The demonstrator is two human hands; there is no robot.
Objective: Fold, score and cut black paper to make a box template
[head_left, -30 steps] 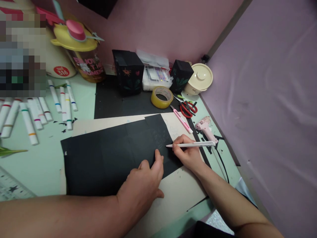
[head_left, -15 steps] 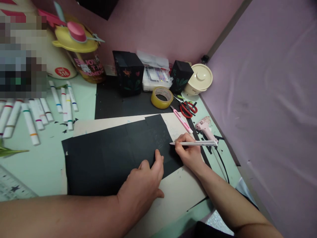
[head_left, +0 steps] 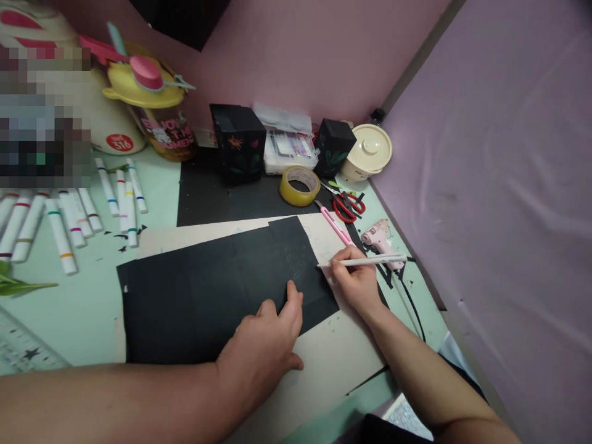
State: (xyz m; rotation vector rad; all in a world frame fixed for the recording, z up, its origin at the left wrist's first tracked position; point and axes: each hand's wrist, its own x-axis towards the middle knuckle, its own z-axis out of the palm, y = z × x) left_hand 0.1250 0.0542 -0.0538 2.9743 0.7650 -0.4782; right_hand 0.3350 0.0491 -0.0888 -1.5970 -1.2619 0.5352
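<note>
A sheet of black paper (head_left: 198,290) with faint fold lines lies at a slant over a pale board (head_left: 319,364). My left hand (head_left: 266,336) rests on the paper's lower right part, fingers stretched out and pressing it flat. In my right hand (head_left: 356,277) is a slim white pen (head_left: 370,261), pinched between the fingers. Its tip meets the paper near the right edge, or hovers just over it; I cannot tell which. Faint pale marks show on the paper left of the tip. Just beyond my right hand lies a pink utility knife (head_left: 335,223).
Behind the paper stand two decorated black boxes (head_left: 238,145), a roll of yellow tape (head_left: 300,187), red-handled scissors (head_left: 348,206) and a lidded cream pot (head_left: 369,151). A pink glue gun (head_left: 382,239) lies at right. Several white markers (head_left: 62,237) and a clear ruler (head_left: 28,345) are at left.
The pen has tilted slightly in my right hand, its back end a little higher. The left hand stays on the paper. The whole view has shifted slightly.
</note>
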